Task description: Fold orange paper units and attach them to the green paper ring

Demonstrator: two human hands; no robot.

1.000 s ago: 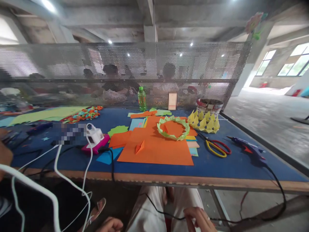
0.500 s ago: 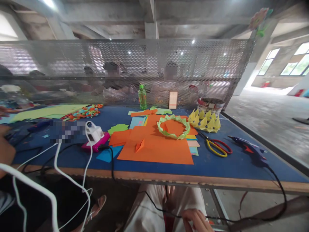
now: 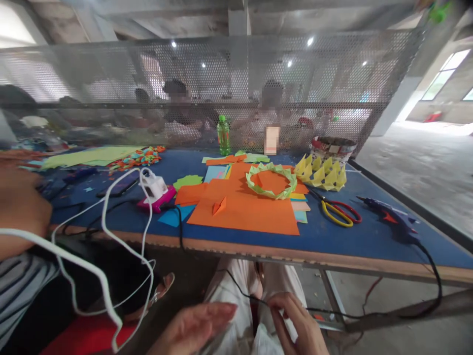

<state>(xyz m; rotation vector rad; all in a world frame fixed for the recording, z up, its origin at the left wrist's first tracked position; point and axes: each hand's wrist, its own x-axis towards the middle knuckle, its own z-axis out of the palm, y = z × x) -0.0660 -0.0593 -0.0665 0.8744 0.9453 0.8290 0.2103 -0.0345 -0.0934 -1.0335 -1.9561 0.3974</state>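
Below the table edge, my left hand [image 3: 195,328] hovers over my lap, fingers stretched out and close together, a little blurred, with nothing in it. My right hand [image 3: 297,323] is over my right thigh, loosely curved, with a gap between thumb and fingers. A black cord [image 3: 246,295] runs by its fingertips; no grip on it shows. On the table, a small folded orange paper piece [image 3: 219,207] lies on orange sheets [image 3: 244,217]. A pale green folded-paper ring [image 3: 273,193] rests on them, beside a yellow paper crown [image 3: 327,177].
Scissors [image 3: 338,214] and a glue gun [image 3: 393,222] lie on the right. A pink power strip [image 3: 157,199] with a white charger and looping white cable [image 3: 99,276] is left. A green bottle [image 3: 223,135] stands before the mesh screen [image 3: 207,54]. Another person's arm [image 3: 22,212] is far left.
My left hand has come into view from below. My right hand has risen slightly and moved a little left. The camera has tilted down, and the neighbour's arm reaches further into view.
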